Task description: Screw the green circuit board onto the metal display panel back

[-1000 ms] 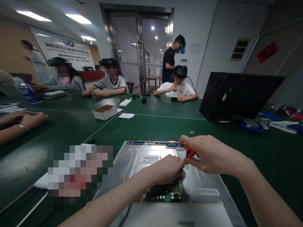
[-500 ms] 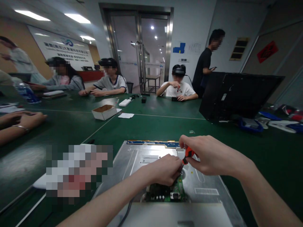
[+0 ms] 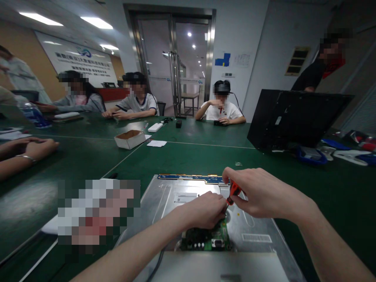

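Note:
In my right hand (image 3: 258,194) is a screwdriver (image 3: 234,191) with a red and black handle, tilted so that its shaft points down and left. My left hand (image 3: 207,209) is closed right beside the shaft, over the green circuit board (image 3: 205,239); its fingertips and whatever they grip are hidden. The board sits on the metal back of a display panel (image 3: 257,223), which lies flat before me. Along the panel's far edge runs a narrow blue circuit strip (image 3: 190,179). The screwdriver's tip is hidden near my left fingers.
A black monitor (image 3: 296,117) stands at the right, with blue and white tools beside it. An open carton (image 3: 129,140) and a white paper (image 3: 156,143) lie further off. A blurred-out object (image 3: 96,211) is left of the panel. Another person's hands (image 3: 38,150) rest at far left.
My hands and the screwdriver look almost unchanged in place. In the background, a standing person in black has moved right, behind the monitor.

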`<state>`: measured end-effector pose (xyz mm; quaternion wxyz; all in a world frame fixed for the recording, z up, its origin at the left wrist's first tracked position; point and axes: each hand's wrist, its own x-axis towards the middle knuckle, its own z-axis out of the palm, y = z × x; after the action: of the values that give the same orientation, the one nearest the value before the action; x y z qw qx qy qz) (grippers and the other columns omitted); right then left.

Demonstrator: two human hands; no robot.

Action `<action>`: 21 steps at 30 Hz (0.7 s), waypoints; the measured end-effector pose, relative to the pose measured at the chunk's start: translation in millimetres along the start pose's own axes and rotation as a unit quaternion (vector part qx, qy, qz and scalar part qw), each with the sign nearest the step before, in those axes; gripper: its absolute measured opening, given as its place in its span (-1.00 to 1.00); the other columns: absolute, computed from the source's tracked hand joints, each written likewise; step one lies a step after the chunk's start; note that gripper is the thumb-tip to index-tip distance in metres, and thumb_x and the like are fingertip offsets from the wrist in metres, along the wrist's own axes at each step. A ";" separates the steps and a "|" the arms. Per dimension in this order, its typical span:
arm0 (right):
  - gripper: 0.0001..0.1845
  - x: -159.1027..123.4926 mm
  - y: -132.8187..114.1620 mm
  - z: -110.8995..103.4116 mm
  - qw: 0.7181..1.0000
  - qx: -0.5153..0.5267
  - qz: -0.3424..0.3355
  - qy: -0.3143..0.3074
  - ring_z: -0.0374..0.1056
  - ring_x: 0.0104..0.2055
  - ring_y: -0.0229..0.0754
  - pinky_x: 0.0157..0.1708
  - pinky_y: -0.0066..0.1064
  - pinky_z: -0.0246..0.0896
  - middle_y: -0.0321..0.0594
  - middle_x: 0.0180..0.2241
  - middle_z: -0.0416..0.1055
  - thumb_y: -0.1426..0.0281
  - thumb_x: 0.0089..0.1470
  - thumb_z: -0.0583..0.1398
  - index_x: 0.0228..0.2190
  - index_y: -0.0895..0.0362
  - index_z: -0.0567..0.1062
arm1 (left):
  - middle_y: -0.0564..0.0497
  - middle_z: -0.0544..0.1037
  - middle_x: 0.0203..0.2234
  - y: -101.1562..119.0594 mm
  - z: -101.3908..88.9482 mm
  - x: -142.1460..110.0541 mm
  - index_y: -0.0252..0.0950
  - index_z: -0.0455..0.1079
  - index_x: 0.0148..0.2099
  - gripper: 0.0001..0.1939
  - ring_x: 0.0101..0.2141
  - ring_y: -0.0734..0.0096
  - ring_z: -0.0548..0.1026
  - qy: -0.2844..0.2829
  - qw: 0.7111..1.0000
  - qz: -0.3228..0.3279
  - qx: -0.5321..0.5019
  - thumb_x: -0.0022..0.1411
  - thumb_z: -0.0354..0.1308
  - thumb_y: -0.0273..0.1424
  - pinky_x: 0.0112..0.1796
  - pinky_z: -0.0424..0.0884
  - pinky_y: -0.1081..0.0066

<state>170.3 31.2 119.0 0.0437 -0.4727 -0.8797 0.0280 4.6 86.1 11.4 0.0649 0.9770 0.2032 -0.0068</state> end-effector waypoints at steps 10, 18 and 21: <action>-0.87 2.1 3.4 1.9 0.999 -0.039 0.026 0.005 0.35 -0.46 -0.18 -0.54 -0.41 -0.10 -0.31 -0.46 0.47 0.36 0.10 0.17 -0.26 0.04 0.35 | -0.08 0.53 -0.37 -0.1 0.8 -0.7 -0.31 0.35 -0.31 -0.95 -0.40 0.23 0.49 0.004 1.000 -0.004 0.000 0.20 0.13 -0.44 -0.40 0.32 0.34; -0.82 3.4 4.6 1.8 0.998 -0.034 0.049 0.000 0.35 -0.45 -0.16 -0.54 -0.42 -0.08 -0.32 -0.47 0.47 0.19 0.15 0.15 -0.26 0.02 0.38 | -0.11 0.53 -0.31 -1.5 2.7 0.0 -0.33 0.36 -0.23 -0.91 -0.37 0.23 0.48 0.003 1.000 -0.016 -0.012 0.24 0.12 -0.41 -0.37 0.32 0.34; -0.89 2.2 5.0 2.3 0.998 -0.039 0.040 0.006 0.33 -0.47 -0.20 -0.54 -0.42 -0.09 -0.32 -0.47 0.45 0.30 0.15 0.14 -0.26 0.04 0.36 | -0.08 0.51 -0.38 -0.3 -1.1 -2.0 -0.31 0.33 -0.30 -0.95 -0.41 0.25 0.47 0.001 1.000 -0.005 -0.015 0.17 0.14 -0.45 -0.42 0.30 0.36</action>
<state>173.0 35.7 116.4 0.0291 -0.5089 -0.8603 -0.0071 2.5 85.8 12.5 0.0789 0.9748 0.2085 -0.0033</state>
